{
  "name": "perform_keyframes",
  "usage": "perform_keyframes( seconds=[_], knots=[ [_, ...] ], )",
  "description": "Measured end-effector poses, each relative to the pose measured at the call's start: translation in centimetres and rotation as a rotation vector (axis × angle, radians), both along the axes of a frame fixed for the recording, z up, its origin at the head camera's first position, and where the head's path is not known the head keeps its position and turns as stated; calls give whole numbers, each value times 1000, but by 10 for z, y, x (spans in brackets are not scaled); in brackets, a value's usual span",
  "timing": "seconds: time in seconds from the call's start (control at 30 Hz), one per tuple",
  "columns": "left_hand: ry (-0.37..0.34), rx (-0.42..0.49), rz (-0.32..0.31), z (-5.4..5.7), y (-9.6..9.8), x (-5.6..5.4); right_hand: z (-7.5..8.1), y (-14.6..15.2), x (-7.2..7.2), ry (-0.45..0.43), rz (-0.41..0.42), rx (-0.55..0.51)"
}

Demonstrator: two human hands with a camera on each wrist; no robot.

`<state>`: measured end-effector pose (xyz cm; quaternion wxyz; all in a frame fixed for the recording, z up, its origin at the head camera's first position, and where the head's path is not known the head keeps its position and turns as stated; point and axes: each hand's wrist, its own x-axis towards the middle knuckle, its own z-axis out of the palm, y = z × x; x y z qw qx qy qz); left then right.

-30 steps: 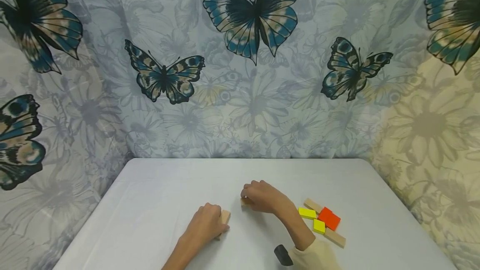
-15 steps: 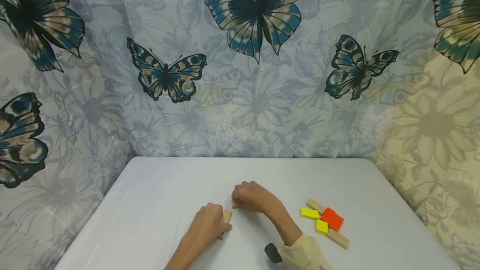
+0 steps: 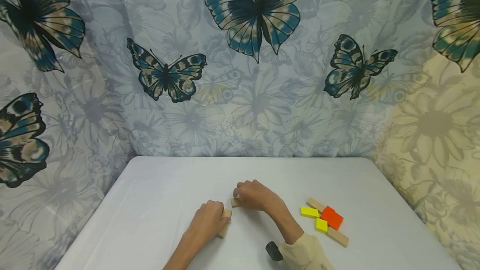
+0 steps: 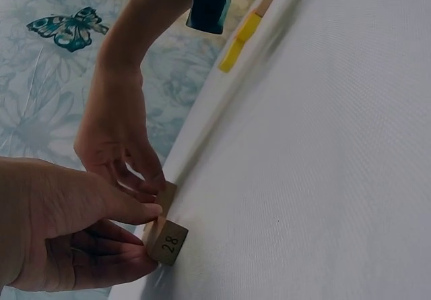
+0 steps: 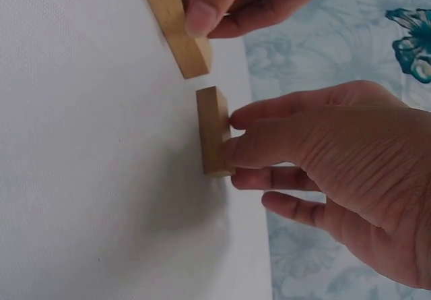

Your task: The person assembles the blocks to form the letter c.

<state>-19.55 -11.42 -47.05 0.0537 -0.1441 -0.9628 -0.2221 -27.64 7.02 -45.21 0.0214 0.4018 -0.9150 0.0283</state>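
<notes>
Head view: the right hand (image 3: 256, 195) fingers pinch the right block (image 3: 235, 203), now nearer the left block (image 3: 227, 213) the left hand (image 3: 207, 221) pinches, almost meeting.

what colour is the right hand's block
The block is light brown, clearest in the right wrist view.

The right hand (image 3: 258, 196) lies farther left on the table (image 3: 168, 186) than a second ago, nearer the left hand (image 3: 207, 222), and the short block (image 3: 235, 203) comes along with it, narrowing the gap to the long block (image 3: 223, 231). The right forearm (image 3: 286, 222), sleeve (image 3: 305, 252) and black device (image 3: 274, 251) shift left too, widening the space beside the yellow blocks (image 3: 309, 212). Since half a second ago, the right fingers uncover more of the short block; the left thumb (image 3: 226, 220) sits farther up the long block.
</notes>
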Motion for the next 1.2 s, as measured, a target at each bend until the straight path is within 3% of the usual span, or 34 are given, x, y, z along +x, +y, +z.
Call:
perform_keyframes(
  seconds=[0.33, 0.57, 1.2],
  knots=[
    [68, -2, 12, -2, 3, -5, -4, -10, -3, -29, 52, 10],
    [50, 16, 13, -2, 3, -5, -4, -10, -2, -58, 29, 28],
    [-23, 42, -18, -3, 3, -8, -2, -11, 3, 1, 37, 34]
  ],
)
